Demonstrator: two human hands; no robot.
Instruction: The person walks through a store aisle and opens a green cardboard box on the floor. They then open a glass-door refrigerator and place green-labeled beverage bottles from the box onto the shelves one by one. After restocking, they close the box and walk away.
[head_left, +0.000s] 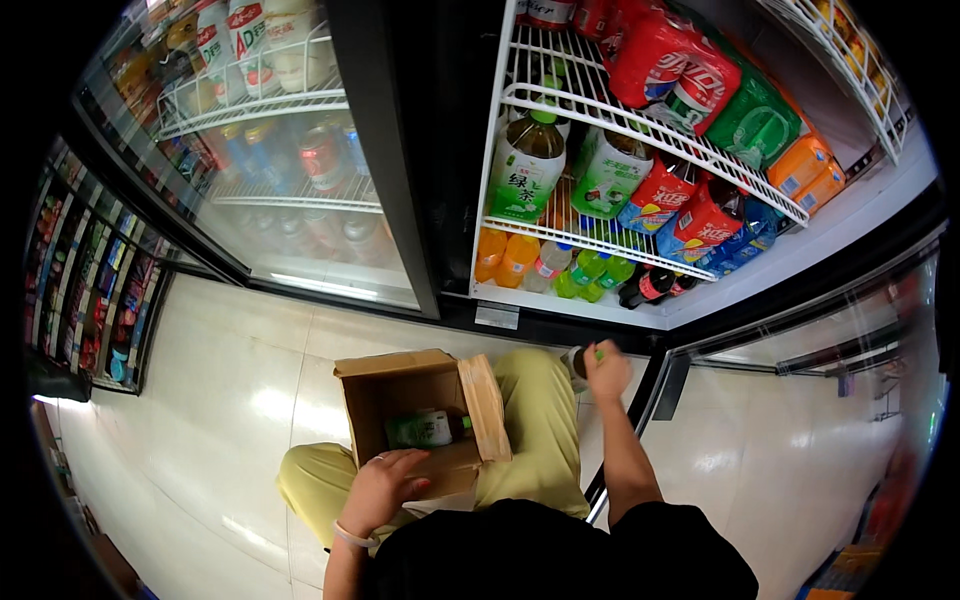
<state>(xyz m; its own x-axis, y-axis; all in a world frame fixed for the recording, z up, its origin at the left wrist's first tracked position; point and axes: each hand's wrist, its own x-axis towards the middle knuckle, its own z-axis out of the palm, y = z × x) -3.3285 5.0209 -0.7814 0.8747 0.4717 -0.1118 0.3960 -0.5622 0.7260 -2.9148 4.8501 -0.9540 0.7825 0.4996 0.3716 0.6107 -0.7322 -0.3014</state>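
An open cardboard box (486, 409) rests on my lap between my knees. Inside it a green tea bottle (420, 430) with a green cap lies on its side. My left hand (388, 480) grips the near left edge of the box, its fingers over the rim. Beyond my right knee, my right hand (609, 371) holds a dark bottle (577, 365) by its green cap; the bottle is tilted and partly hidden behind the hand and knee. In front of me stands an open drinks fridge, with a large green tea bottle (527, 166) on its middle shelf (600, 238).
The fridge's glass door (795, 330) is swung open at my right. Small orange drink bottles (517, 260) stand on the fridge floor, and red shrink-wrapped packs (675, 71) lie on the shelf above. A closed glass door (300, 247) is at left, near a snack rack (94, 277).
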